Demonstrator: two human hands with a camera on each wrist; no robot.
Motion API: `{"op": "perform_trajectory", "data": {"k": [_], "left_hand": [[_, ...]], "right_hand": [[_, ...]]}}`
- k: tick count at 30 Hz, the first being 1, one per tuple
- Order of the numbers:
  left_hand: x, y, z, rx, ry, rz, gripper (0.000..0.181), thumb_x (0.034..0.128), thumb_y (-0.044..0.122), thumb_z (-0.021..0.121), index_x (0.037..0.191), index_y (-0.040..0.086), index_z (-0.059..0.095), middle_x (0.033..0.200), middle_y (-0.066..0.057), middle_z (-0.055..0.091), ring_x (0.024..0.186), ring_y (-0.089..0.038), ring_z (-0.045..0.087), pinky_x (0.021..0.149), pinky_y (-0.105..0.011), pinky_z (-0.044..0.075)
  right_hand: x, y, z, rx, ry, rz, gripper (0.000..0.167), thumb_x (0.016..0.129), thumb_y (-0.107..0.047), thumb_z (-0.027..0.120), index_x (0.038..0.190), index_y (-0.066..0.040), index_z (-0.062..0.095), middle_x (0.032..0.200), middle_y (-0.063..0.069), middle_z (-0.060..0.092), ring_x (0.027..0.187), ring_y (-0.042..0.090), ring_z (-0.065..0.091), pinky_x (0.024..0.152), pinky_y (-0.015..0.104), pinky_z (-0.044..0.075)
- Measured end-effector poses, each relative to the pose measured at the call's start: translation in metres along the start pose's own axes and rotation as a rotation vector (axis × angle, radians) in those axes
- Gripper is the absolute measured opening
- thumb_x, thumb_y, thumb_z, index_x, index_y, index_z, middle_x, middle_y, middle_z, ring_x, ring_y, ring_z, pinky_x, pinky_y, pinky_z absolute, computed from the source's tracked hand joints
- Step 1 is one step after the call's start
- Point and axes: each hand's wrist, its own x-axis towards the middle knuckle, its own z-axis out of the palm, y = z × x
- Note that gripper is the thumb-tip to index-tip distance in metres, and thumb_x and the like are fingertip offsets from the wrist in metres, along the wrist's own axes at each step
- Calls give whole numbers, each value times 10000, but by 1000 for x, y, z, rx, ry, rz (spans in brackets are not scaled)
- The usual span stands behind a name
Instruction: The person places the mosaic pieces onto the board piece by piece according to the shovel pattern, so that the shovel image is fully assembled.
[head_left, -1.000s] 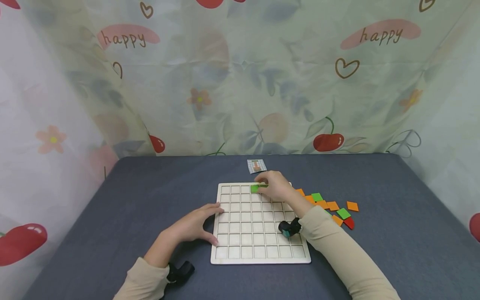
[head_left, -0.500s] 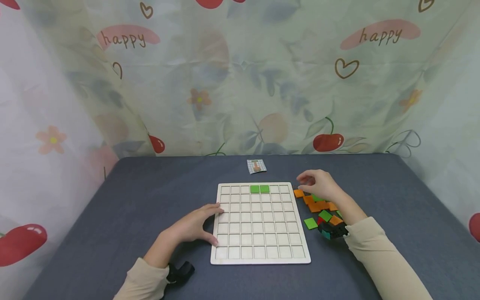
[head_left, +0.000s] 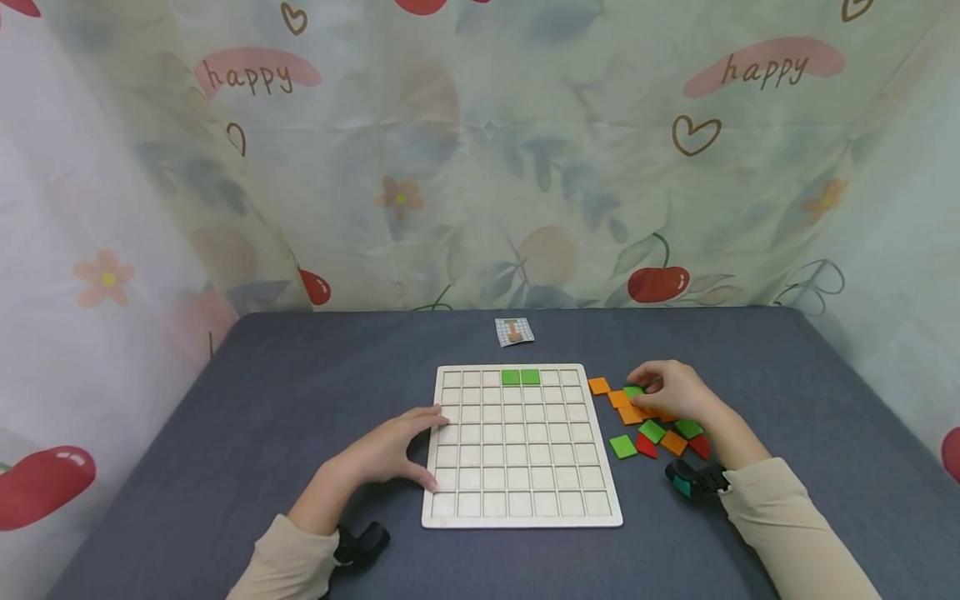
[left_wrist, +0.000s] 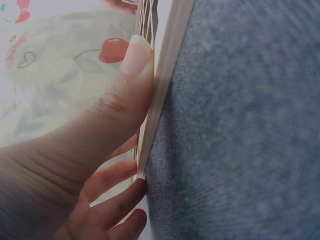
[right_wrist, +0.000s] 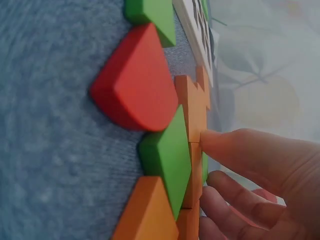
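In the head view the left hand rests on the left edge of the white grid board, thumb and fingers spread apart. The left wrist view shows the thumb of this hand against the board's rim. Right of the board, the right hand pinches a green tile among orange tiles. Up close, the right hand's thumb touches the orange tiles, and the green tile is mostly hidden. Two green tiles sit side by side in the board's top row.
A small printed card lies behind the board. Loose green tiles, red curved-edged pieces and an orange tile lie between the board and the right wrist. A patterned curtain hangs behind the table.
The right hand has left the board's top row, moved right to the loose pieces and taken hold of a green tile. A second green tile on the board is uncovered. The left hand stays put.
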Motion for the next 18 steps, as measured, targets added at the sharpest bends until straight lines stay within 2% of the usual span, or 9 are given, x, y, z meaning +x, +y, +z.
{"op": "perform_trajectory", "data": {"k": [11,18], "left_hand": [[-1,0,0,8,4,20,875,630,374,835,1362,72,464,1496,-158,337,1375,-354,327,1081,-513,313],[-3,2,-1,21,14,48,890,613,457,816,1348,83,480,1475,-164,366,1353,-360,358,1060,-507,338]], "right_hand": [[3,-3,3,-70,10,-16,258,817,-121,689,1032,17,655,994,199,626,821,226,556,722,353,500],[2,-7,4,-122,6,-14,265,812,-130,696,1023,27,670,947,182,603,800,217,532,689,334,487]]}}
